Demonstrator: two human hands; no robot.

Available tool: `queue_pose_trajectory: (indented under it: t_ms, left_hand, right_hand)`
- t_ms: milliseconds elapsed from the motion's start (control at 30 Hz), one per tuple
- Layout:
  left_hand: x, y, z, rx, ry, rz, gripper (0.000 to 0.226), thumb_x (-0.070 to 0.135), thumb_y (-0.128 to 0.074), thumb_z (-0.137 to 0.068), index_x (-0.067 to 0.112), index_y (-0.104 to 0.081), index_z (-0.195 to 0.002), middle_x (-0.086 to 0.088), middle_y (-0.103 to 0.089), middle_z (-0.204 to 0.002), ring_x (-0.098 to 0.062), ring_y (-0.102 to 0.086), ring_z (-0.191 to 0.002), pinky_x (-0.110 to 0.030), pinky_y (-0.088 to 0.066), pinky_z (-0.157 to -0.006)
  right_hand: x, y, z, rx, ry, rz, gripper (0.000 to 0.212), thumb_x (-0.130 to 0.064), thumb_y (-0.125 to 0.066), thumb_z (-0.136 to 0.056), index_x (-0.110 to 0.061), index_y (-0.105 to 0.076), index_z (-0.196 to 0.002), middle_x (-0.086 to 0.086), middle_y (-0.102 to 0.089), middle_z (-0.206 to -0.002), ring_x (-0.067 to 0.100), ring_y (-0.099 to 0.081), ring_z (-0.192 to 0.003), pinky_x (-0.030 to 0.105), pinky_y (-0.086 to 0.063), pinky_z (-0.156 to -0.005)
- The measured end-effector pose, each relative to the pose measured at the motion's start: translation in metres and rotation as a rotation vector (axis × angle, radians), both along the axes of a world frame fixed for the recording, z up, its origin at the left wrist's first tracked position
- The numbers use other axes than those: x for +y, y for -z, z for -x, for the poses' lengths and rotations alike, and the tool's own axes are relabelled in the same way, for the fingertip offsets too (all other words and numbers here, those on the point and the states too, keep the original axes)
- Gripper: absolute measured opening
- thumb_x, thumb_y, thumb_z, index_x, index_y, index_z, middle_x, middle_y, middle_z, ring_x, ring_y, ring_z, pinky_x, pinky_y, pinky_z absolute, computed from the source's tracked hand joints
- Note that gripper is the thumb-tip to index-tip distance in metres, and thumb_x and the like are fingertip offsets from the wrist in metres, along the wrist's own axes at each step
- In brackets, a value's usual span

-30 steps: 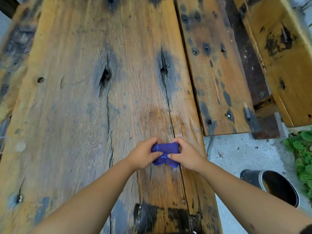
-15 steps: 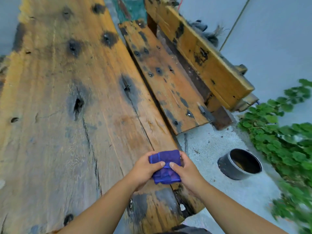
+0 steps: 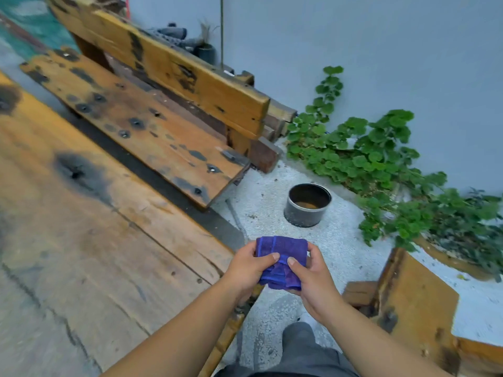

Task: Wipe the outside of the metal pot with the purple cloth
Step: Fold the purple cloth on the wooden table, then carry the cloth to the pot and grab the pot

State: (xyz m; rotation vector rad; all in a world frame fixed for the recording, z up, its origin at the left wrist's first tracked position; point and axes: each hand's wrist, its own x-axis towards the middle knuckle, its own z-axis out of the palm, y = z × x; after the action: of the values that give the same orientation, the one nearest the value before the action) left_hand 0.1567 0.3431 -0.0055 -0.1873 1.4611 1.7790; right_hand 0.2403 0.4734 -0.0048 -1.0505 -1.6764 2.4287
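Note:
A folded purple cloth (image 3: 280, 254) is held in the air between both hands, just past the corner of the wooden table (image 3: 95, 240). My left hand (image 3: 249, 266) grips its left side with the thumb on top. My right hand (image 3: 313, 278) grips its right side and underside. The metal pot (image 3: 307, 205) stands upright on the pale ground beyond the cloth, a short way from both hands. Its outside is dark and sooty, its rim is lighter, and brown residue shows inside.
A weathered wooden bench (image 3: 152, 126) with a thick backrest stands behind the table. Green leafy plants (image 3: 381, 164) grow along the grey wall at right. Another wooden seat (image 3: 416, 303) is at lower right. My grey trouser leg (image 3: 299, 349) shows below.
The view has swung right, away from the tabletop. Both hands lifted the cloth off the table and carried it over the edge above the ground. The pot has come nearer to centre.

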Motion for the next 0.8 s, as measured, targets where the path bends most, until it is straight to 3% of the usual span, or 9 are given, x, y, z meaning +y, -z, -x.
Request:
queue_pose_trajectory:
  t_ms: [167,300,500,667,800]
  left_hand:
    - [0.061,0.01,0.002,0.024,0.104,0.141,0.017,0.005,-0.065,-0.091,0.013,-0.061,-0.106,-0.006,-0.074,-0.093,-0.022,-0.072,-0.075,-0.036,-0.057,-0.057]
    - [0.134,0.023,0.011,0.052,0.096,0.21,0.015,0.009,-0.066,-0.089,0.02,-0.063,-0.1,-0.004,-0.075,-0.093,-0.02,-0.073,-0.074,-0.034,-0.055,-0.057]
    - [0.233,0.038,0.026,0.05,0.073,0.258,0.018,0.006,-0.064,-0.092,0.022,-0.062,-0.1,0.001,-0.074,-0.084,-0.015,-0.072,-0.068,-0.03,-0.054,-0.053]
    - [0.299,0.058,0.045,0.066,0.069,0.3,0.017,0.008,-0.062,-0.092,0.023,-0.062,-0.101,-0.003,-0.073,-0.09,-0.017,-0.071,-0.071,-0.037,-0.057,-0.057]
    - [0.338,0.099,0.071,0.036,0.069,0.321,0.021,0.008,-0.061,-0.093,0.025,-0.062,-0.105,-0.005,-0.073,-0.093,-0.018,-0.072,-0.073,-0.038,-0.059,-0.06]
  right_hand:
    - [0.065,0.011,-0.004,-0.047,-0.012,-0.132,0.031,-0.007,-0.06,-0.094,-0.029,-0.054,-0.115,0.01,-0.069,-0.111,0.031,-0.072,-0.09,0.052,-0.06,-0.065]
    - [0.142,0.029,0.009,-0.121,-0.071,-0.273,0.035,-0.018,-0.066,-0.09,-0.047,-0.053,-0.107,-0.001,-0.066,-0.107,0.021,-0.071,-0.085,0.034,-0.058,-0.054]
    - [0.246,0.053,0.03,-0.152,-0.141,-0.372,0.031,-0.02,-0.068,-0.088,-0.044,-0.054,-0.101,-0.006,-0.068,-0.096,0.003,-0.068,-0.074,0.022,-0.054,-0.056]
    - [0.313,0.082,0.055,-0.162,-0.149,-0.346,0.032,-0.021,-0.069,-0.087,-0.043,-0.055,-0.107,-0.005,-0.068,-0.1,0.002,-0.066,-0.084,0.027,-0.058,-0.069]
    - [0.346,0.125,0.079,-0.159,-0.046,-0.169,0.032,-0.016,-0.067,-0.089,-0.036,-0.06,-0.114,0.003,-0.07,-0.106,0.016,-0.069,-0.093,0.042,-0.059,-0.079]
